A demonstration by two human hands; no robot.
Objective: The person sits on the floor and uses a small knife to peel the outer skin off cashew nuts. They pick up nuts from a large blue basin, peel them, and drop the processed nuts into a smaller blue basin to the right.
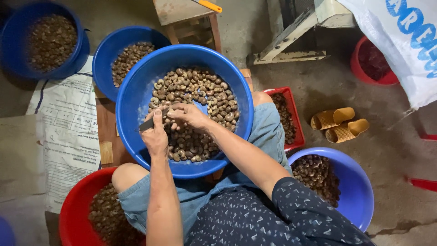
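Forearms reach forward from the bottom edge, over knees in blue shorts, and meet above a big blue basin (136, 91) that rests on the lap. The left hand (154, 136) is clenched around a small dark blade tool (146, 124), thumb laid along it. The right hand (189, 114) is bent at the wrist, its fingertips pinching a nut (167, 110) against the tool. Both hands hover over the basin's heap of brown nuts (205, 91).

At 7 o'clock of the basin a red tub (73, 205) holds darker nuts; at 4 o'clock a blue tub (359, 191) holds more, and a red square tray (291, 98) sits at 3 o'clock beside the knee. At 9 o'clock a pale printed sack (68, 132) lies flat on the floor, oblong, with small dark print. At 11 o'clock stand two more blue tubs, one (102, 59) touching the basin's rim, one (13, 41) further left. At 12 o'clock is a wooden stool (182, 13), and at 2 o'clock a white sack (405, 41) with large blue lettering.

Tubs crowd the lap on both sides; open concrete floor lies at 3 o'clock, around a pair of yellow sandals (339, 123).
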